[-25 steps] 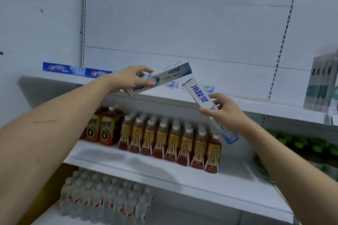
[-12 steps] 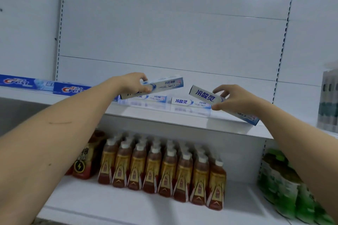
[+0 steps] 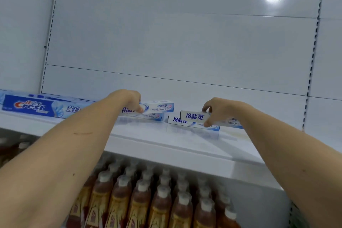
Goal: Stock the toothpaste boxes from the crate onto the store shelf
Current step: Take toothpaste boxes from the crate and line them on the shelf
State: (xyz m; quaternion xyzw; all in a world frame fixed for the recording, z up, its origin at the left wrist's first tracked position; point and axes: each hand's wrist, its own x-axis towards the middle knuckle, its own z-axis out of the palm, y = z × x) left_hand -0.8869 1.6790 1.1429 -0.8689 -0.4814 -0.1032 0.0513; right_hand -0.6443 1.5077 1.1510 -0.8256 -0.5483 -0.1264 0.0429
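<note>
My left hand [image 3: 130, 101] grips a white and blue toothpaste box [image 3: 159, 107] that lies flat on top of another such box [image 3: 151, 116] on the white upper shelf [image 3: 166, 142]. My right hand [image 3: 219, 110] grips a second white and blue toothpaste box [image 3: 194, 116], which sits on top of another box [image 3: 177, 120] lying on the shelf. Both held boxes are level, long side facing me. The crate is out of view.
Blue Crest toothpaste boxes [image 3: 37, 107] lie at the shelf's left end. Below the shelf stand rows of brown drink bottles [image 3: 157, 200] with white caps. The white back panel [image 3: 175, 42] rises behind, with slotted uprights at left and right.
Both hands moved forward and lowered their boxes, from tilted in the air to flat on top of the boxes lying on the shelf. The view rose toward the shelf.
</note>
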